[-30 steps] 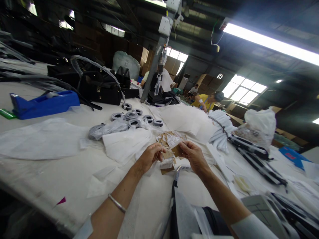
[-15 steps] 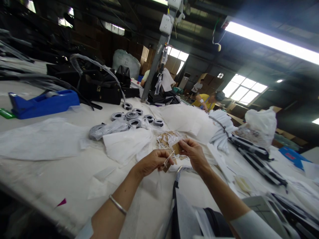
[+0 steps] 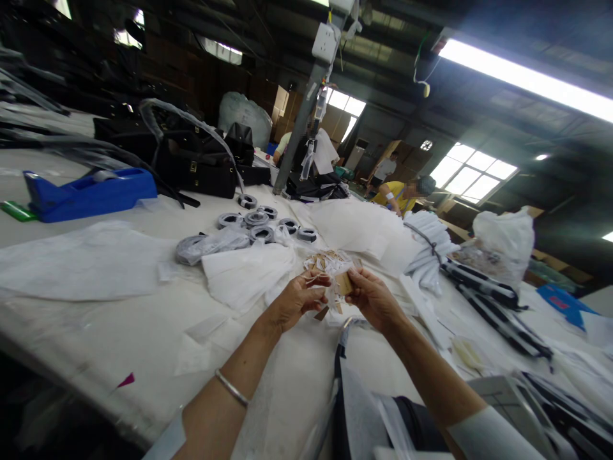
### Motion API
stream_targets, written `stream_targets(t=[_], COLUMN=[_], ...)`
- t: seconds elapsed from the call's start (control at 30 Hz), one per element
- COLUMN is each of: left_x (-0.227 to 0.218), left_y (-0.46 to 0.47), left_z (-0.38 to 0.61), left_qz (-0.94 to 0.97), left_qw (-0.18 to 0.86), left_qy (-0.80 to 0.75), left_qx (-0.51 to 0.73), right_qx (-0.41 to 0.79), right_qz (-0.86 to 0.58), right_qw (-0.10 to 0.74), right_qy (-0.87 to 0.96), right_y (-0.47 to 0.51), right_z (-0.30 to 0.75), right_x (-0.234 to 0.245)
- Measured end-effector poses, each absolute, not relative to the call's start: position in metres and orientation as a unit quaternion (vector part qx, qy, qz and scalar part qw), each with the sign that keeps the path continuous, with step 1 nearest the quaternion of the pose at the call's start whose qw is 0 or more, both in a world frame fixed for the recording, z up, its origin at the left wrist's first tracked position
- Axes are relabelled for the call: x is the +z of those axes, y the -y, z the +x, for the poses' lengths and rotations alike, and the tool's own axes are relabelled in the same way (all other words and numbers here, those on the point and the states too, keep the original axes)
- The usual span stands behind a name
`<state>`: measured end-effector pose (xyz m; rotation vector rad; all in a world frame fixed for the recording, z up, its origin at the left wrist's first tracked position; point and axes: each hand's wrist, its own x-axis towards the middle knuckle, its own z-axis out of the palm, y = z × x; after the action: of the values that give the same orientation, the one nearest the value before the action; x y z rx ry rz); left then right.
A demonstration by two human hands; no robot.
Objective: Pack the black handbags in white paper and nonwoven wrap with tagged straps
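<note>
My left hand [image 3: 297, 299] is pinched on a thin pale string just above the table. My right hand [image 3: 372, 297] pinches a small brown paper tag [image 3: 343, 282], close beside the left hand. Behind both hands lies a heap of brown tags in a clear plastic bag [image 3: 328, 262]. A black strap [image 3: 338, 364] runs from below the hands toward me, over white tissue sheets [image 3: 249, 271].
Grey tape rolls [image 3: 258, 220] lie beyond the tags. A blue tape dispenser [image 3: 90, 191] sits at the left, black handbags [image 3: 196, 163] behind it. Wrapped white and black straps [image 3: 474, 281] and a white plastic bag [image 3: 502, 239] are at right. People work in the background.
My left hand rose from the tag heap pulling a string, then came back up against the right hand. The right hand kept hold of the brown tag.
</note>
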<state>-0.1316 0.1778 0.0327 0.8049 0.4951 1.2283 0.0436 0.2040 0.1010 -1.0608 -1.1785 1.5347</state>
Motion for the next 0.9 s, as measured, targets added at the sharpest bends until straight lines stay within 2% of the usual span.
stream_targets(t=[0.2,0.4,0.73,0.9], left_x=[0.034,0.031,0.035,0.039], left_y=[-0.174,-0.174,-0.172,-0.173], left_z=[-0.127,-0.129,-0.135,-0.141], left_qz=[0.44,0.481,0.368,0.335], left_qw=[0.736,0.733,0.766,0.758], left_qy=[-0.215,-0.216,-0.192,-0.089], left_qx=[0.467,0.429,0.491,0.552], right_qx=[0.65,0.662,0.645,0.632], right_qz=[-0.438,-0.432,-0.446,-0.447], right_qw=[0.422,0.437,0.454,0.444], right_qy=[0.456,0.429,0.423,0.451], right_y=[-0.205,-0.211,-0.218,-0.216], right_z=[0.045,0.053,0.072,0.074], right_x=[0.105,0.108,0.114,0.109])
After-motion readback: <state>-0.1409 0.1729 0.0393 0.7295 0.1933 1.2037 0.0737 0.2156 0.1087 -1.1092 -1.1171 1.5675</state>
